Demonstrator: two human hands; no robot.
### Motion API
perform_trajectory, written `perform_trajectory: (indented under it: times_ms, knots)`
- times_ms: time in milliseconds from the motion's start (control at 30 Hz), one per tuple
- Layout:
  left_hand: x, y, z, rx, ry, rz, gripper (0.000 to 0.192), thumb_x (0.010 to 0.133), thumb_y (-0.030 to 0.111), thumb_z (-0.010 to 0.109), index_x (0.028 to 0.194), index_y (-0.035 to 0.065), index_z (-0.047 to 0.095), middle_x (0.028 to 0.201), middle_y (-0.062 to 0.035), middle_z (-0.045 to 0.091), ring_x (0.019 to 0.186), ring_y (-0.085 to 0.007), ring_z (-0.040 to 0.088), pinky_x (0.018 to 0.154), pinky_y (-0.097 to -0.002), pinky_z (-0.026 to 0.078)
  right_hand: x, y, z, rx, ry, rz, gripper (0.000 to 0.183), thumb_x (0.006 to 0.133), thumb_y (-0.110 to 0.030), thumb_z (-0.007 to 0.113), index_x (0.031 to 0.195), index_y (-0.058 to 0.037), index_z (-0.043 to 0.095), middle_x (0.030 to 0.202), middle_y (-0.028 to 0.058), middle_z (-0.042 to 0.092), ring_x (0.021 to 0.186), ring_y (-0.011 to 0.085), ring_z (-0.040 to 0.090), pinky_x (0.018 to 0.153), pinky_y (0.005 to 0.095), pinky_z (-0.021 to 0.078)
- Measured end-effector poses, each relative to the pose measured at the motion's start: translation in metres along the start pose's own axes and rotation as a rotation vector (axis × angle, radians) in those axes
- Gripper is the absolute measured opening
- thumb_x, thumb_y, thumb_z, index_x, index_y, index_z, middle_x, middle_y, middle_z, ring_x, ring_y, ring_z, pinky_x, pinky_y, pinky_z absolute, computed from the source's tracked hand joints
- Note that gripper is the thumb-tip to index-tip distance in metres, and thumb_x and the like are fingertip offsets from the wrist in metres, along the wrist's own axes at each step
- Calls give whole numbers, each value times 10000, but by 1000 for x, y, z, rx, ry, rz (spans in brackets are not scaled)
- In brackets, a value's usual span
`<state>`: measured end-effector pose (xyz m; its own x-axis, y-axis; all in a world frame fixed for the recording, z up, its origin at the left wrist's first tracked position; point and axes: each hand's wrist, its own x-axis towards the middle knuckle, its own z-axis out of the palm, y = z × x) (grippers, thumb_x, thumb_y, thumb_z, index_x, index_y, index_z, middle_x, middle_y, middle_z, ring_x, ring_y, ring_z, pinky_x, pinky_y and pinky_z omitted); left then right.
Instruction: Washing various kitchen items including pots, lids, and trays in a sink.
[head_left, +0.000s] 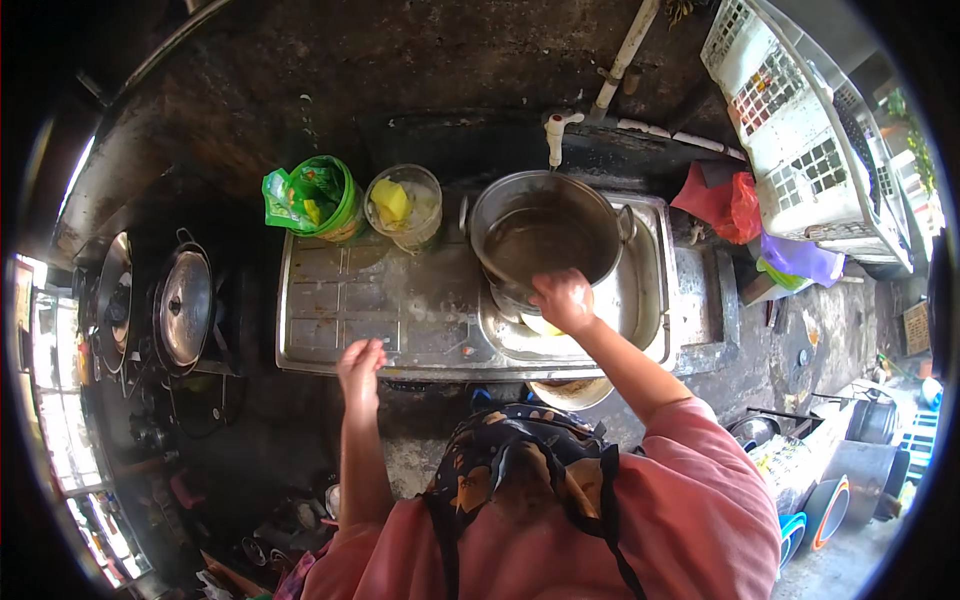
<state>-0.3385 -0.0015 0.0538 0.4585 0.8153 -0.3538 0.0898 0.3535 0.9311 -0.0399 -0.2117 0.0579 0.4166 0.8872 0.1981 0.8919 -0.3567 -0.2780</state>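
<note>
A large metal pot (551, 225) with two loop handles stands over the basin of a stainless steel sink (645, 322), under a white plastic tap (554, 139). Its inside looks dark and wet. At the pot's near rim is my right hand (564, 300), fingers curled; whether they grip the rim or hold something is hidden. Below the pot, partly covered by it and my hand, shows something yellow (541, 325) in the basin. My left hand (361, 367) hovers by the front edge of the drainboard (390, 300), its fingers curled together, with nothing visible in them.
Behind the drainboard stand a green tub (341, 202) with a plastic packet and a clear container (416, 225) holding a yellow sponge. Lidded pans (184, 304) sit at the left. A white plastic crate (810, 142) rises at the right. A round basin (574, 394) lies below the sink edge.
</note>
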Motion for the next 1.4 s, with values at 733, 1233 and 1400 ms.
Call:
perform_trajectory:
  times_ms: [733, 1233, 1400]
  knots:
    - [158, -35, 332, -926, -675, -539, 337, 900, 318, 366, 1027, 48, 521, 980, -131, 589, 920, -260, 555, 820, -390, 453, 165, 70, 60, 398, 52, 254, 249, 861, -247, 454, 810, -62, 611, 856, 121, 644, 789, 288, 614, 727, 374, 491]
    - [234, -42, 276, 1208, 77, 616, 332, 833, 284, 525, 1099, 89, 559, 959, -181, 624, 935, -347, 588, 781, -431, 467, 164, 91, 67, 1851, -34, 965, 213, 877, -137, 468, 1018, 6, 539, 974, 152, 614, 898, 279, 608, 737, 363, 498]
    - [199, -33, 254, 1381, -336, 280, 313, 773, 164, 558, 1063, 44, 557, 919, -203, 621, 919, -351, 593, 783, -435, 466, 158, 135, 75, 1645, 535, 1221, 243, 863, -176, 511, 1016, 8, 548, 908, 143, 642, 881, 258, 625, 748, 344, 503]
